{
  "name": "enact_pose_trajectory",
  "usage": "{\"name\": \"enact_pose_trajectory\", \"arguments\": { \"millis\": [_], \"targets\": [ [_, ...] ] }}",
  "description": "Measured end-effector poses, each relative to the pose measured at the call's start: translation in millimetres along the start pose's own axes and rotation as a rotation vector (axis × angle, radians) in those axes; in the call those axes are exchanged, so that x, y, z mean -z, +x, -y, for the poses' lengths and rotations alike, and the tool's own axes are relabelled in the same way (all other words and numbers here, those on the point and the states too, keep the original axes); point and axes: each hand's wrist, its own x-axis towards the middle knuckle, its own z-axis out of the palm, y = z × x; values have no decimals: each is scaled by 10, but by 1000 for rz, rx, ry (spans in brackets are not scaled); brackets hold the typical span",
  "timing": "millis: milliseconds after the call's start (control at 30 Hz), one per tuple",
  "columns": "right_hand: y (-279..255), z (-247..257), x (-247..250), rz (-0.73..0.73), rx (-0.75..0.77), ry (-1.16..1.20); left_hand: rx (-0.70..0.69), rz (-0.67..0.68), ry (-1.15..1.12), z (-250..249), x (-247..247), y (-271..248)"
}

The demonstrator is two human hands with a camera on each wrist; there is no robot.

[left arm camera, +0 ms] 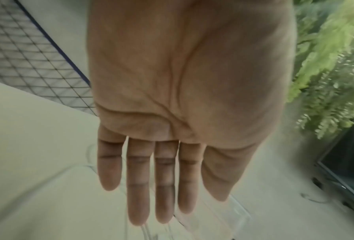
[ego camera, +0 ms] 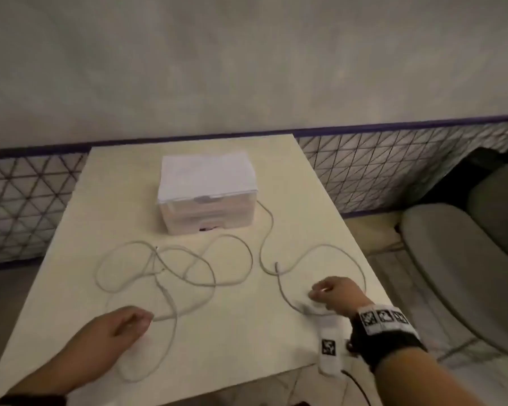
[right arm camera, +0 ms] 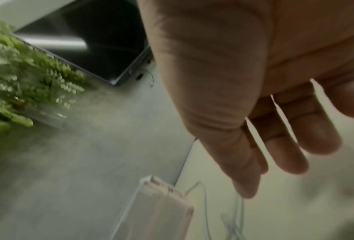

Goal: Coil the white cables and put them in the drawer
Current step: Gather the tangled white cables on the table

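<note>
Two white cables lie loose on the cream table point(ego camera: 247, 347). One is a tangle of loops point(ego camera: 188, 276) at centre left; the other point(ego camera: 320, 250) curves along the right side up to the drawer unit. The white drawer unit point(ego camera: 207, 191) stands at the table's middle back, its drawers pushed in. My left hand point(ego camera: 141, 320) hovers palm down beside a loop of the tangle, fingers point(left arm camera: 147, 194) straight and holding nothing. My right hand point(ego camera: 317, 291) hangs over the near end of the right cable, its fingers point(right arm camera: 291, 154) loosely bent and empty. The drawer unit point(right arm camera: 161, 211) and a cable point(right arm camera: 204, 203) show blurred beyond them.
A white tagged device point(ego camera: 330, 353) hangs by my right wrist near the table's front right edge. A grey seat point(ego camera: 467, 273) stands to the right of the table. Wire mesh panels point(ego camera: 27, 200) line the wall behind. A green plant point(left arm camera: 332, 65) and a dark screen point(right arm camera: 90, 40) are farther off.
</note>
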Motion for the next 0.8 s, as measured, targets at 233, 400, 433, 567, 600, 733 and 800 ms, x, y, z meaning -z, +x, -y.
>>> {"name": "enact_pose_trajectory", "arguments": {
  "millis": [233,400,433,567,600,733,800],
  "targets": [
    [221,417,-610,6,26,-276,-13,113,62,-236,-233,250],
    [180,592,-616,115,77,-457,-4,137,-57,-377,-241,242],
    [121,648,-566,155,102,-481,-2,165,-97,-395,-229,223],
    [-202,964,-322,291,156,-505,-44,281,-143,-447,-174,183],
    [-262,1047,-285,306,180,-494,-52,289,-147,-468,-169,182],
    [-435,1419,-326,351,319,-382,-20,315,-254,-527,-215,206],
    [-505,1602,-443,391,405,-400,8,331,-375,-524,-266,236]
  ]
}}
